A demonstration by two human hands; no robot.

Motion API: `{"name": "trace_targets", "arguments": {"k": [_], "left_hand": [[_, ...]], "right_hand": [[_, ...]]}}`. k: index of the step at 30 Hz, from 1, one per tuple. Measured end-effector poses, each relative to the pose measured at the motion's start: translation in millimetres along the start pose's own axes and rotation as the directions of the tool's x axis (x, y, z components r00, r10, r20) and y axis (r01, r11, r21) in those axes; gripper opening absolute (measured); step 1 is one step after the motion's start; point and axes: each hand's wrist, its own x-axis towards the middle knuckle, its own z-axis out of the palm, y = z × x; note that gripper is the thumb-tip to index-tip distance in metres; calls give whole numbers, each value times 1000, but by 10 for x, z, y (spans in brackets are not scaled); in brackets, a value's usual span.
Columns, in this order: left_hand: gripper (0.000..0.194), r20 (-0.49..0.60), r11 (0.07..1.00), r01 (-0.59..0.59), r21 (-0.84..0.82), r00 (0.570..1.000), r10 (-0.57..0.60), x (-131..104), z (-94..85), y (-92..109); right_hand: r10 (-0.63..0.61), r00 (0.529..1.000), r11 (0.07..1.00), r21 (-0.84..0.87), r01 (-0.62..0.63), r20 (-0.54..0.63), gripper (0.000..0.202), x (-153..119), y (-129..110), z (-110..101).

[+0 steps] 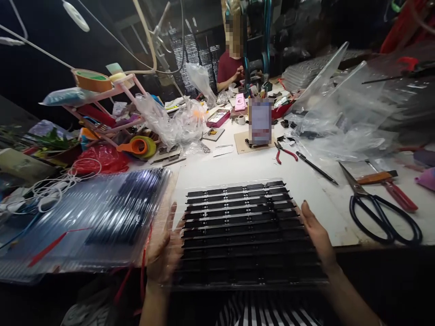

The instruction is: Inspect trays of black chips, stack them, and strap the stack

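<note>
head view, the only one: a clear plastic tray (244, 235) loaded with rows of long black strips sits at the near edge of the white table (220, 170), its front end hanging out over the person's lap. the left hand (163, 256) is flat against the tray's left edge, fingers stretched out and slightly apart, a bit blurred so i can't tell if the thumb is tucked under. the right hand (316, 235) does the same on the right edge, fingers straight and together, pointing away from the body, palm pressed in on the rim. so it's pinched between two open palms, not gripped.

my guess on handling: thin moulded plastic, light but floppy, so it'd sag or twist if lifted by one corner, and the strips look loose in their grooves so tilting could slide them out. the two long side edges look like the sane place to hold it, kept level.

both forearms come in from the bottom of the frame, wrists roughly straight, elbows out wide.

just left of it lies a stack of similar trays (91, 222). black scissors (380, 213) and red pliers (283, 153) sit to the right, well apart from the hands. another person in a red top (228, 68) works at the far end.
</note>
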Motion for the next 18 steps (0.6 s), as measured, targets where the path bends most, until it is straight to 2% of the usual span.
{"name": "trace_targets", "arguments": {"k": [2,5,8,11,14,18], "left_hand": [[64,-118,997,-24,67,993,31,15,26,-11],[65,-187,994,3,107,982,17,49,50,-32],[66,-218,994,20,109,976,4,80,28,-62],[66,-204,994,40,97,979,-20,88,-25,-89],[59,-181,997,48,65,983,-35,91,-94,-106],[57,-134,999,7,44,991,-1,96,-178,-101]], "right_hand": [[95,995,994,47,-96,28,40,-17,1,53],[157,987,986,48,-158,20,41,-18,15,74],[83,986,995,-44,-90,-145,37,9,44,27],[-62,946,982,-191,0,-319,22,33,96,-118],[-134,926,958,-285,29,-354,21,57,156,-349],[-129,919,930,-367,-19,-373,38,76,250,-587]]}}
